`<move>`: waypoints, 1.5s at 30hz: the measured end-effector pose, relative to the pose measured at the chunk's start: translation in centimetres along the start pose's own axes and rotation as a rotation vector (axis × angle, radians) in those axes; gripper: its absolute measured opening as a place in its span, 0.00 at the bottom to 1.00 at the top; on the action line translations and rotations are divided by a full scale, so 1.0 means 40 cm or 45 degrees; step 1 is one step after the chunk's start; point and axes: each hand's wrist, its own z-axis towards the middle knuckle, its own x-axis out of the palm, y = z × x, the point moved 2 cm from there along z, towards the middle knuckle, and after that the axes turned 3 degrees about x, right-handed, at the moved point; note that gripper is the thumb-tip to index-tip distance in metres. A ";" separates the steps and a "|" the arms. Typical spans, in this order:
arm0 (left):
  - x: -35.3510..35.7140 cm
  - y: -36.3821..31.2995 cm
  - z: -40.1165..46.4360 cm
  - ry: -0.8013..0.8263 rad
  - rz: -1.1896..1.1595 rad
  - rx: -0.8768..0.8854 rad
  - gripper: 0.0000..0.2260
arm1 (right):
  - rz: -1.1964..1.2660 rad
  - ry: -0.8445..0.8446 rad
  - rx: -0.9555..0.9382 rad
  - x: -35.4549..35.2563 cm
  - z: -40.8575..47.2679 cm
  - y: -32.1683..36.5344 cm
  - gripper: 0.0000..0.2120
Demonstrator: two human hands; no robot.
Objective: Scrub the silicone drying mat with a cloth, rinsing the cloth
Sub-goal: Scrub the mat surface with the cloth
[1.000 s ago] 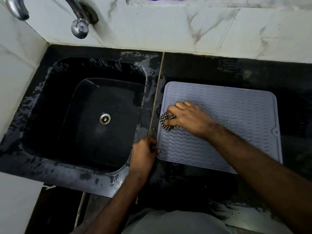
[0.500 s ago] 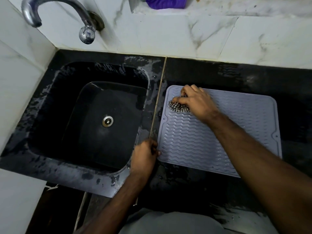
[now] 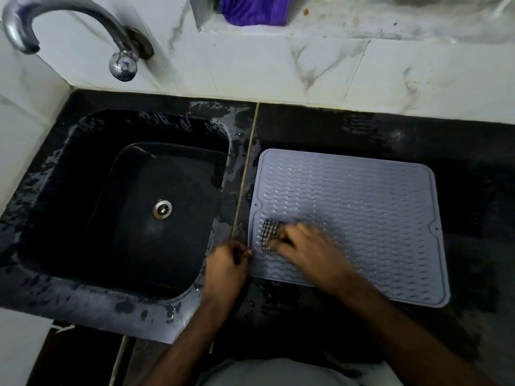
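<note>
A pale grey silicone drying mat [image 3: 362, 218] with wavy ridges lies flat on the wet black counter, right of the sink. My right hand [image 3: 309, 252], blurred by motion, grips a small checked cloth [image 3: 269, 232] and presses it on the mat's near-left part. My left hand [image 3: 225, 270] pinches the mat's near-left corner at its edge. Most of the cloth is hidden under my right fingers.
A black sink [image 3: 133, 207] with a metal drain [image 3: 162, 209] sits to the left. A chrome tap [image 3: 67, 26] curves over it from the marble wall. A purple object [image 3: 255, 9] rests on the ledge above. The counter's front edge [image 3: 156, 332] is close to my body.
My right hand has swept the cloth from the mat's far-left area down toward the near-left corner. My left hand has stayed on the corner.
</note>
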 end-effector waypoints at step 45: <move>-0.014 0.001 0.004 0.122 -0.132 -0.086 0.08 | -0.368 0.557 -0.195 -0.046 0.273 -0.203 0.30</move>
